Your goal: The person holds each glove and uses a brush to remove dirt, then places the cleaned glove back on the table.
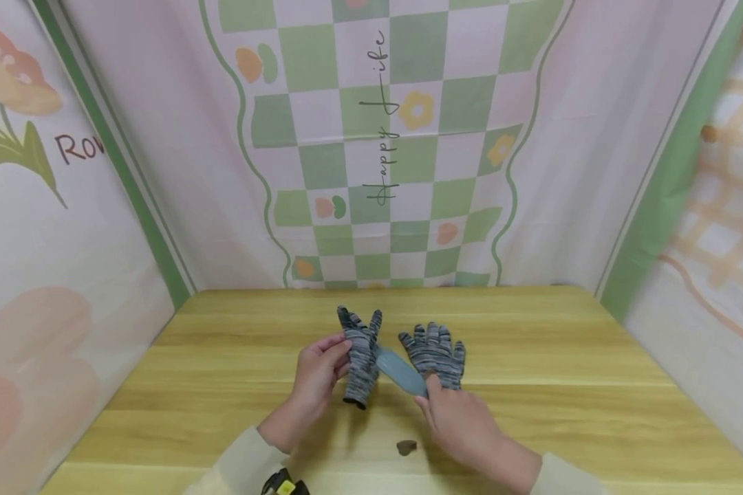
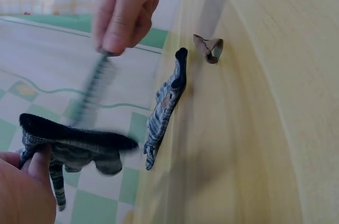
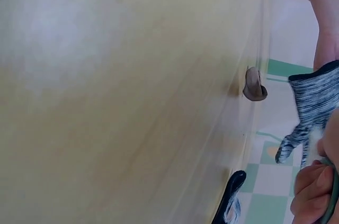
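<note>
My left hand (image 1: 316, 375) pinches a black-and-grey knitted glove (image 1: 362, 361) by its side and holds it above the table. In the left wrist view this glove's dark cuff (image 2: 79, 136) faces the camera. My right hand (image 1: 461, 423) grips a blue-green brush (image 1: 402, 373) by its handle. Bristles (image 2: 98, 89) show in the left wrist view, blurred, with the brush's end by the held glove. Whether they touch it I cannot tell. A second, matching glove (image 1: 436, 352) lies on the table beyond my right hand, fingers pointing away.
A small curled brown piece (image 1: 406, 447) lies on the wooden table (image 1: 223, 385) between my forearms; its kind is unclear. Behind the table hangs a checkered curtain (image 1: 371, 158). A black and yellow object (image 1: 285, 485) sits by my left sleeve.
</note>
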`<state>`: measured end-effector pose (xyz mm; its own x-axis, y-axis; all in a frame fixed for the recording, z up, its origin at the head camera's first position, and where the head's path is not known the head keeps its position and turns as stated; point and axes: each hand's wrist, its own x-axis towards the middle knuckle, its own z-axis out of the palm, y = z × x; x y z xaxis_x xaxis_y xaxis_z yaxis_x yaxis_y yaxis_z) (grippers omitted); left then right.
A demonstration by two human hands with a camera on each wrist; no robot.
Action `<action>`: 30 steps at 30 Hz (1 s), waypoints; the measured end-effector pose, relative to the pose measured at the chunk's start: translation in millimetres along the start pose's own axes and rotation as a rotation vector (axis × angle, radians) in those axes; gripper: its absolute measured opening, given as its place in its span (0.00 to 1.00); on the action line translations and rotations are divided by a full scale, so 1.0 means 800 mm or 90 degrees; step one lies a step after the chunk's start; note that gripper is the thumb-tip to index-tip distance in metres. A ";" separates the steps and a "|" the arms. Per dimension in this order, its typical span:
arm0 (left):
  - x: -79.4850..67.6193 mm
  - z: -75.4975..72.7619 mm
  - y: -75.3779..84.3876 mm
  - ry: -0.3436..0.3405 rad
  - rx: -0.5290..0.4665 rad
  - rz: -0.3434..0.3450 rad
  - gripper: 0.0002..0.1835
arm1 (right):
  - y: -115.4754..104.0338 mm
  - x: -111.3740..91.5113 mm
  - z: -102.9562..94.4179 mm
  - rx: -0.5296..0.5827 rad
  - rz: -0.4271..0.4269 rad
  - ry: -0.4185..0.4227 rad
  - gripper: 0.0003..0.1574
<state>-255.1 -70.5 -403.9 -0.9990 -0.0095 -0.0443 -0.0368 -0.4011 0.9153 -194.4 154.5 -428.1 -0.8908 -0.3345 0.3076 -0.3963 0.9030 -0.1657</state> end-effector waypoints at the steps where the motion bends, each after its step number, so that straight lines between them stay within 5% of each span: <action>1: 0.000 0.000 0.000 0.003 0.000 0.002 0.05 | 0.001 0.000 0.000 0.003 0.009 -0.007 0.15; 15: -0.003 0.002 -0.005 -0.031 0.004 0.001 0.04 | -0.011 0.026 -0.032 0.112 0.043 0.018 0.13; 23: -0.005 0.003 -0.002 -0.046 0.015 -0.005 0.08 | -0.023 0.027 -0.024 0.127 0.037 -0.013 0.13; 30: -0.006 0.000 -0.004 -0.052 0.027 -0.009 0.10 | -0.022 0.023 -0.019 0.114 0.017 0.012 0.13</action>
<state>-250.0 -69.5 -406.5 -0.9971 0.0719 -0.0259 -0.0503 -0.3610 0.9312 -200.9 136.6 -405.5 -0.8977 -0.3052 0.3178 -0.4078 0.8486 -0.3370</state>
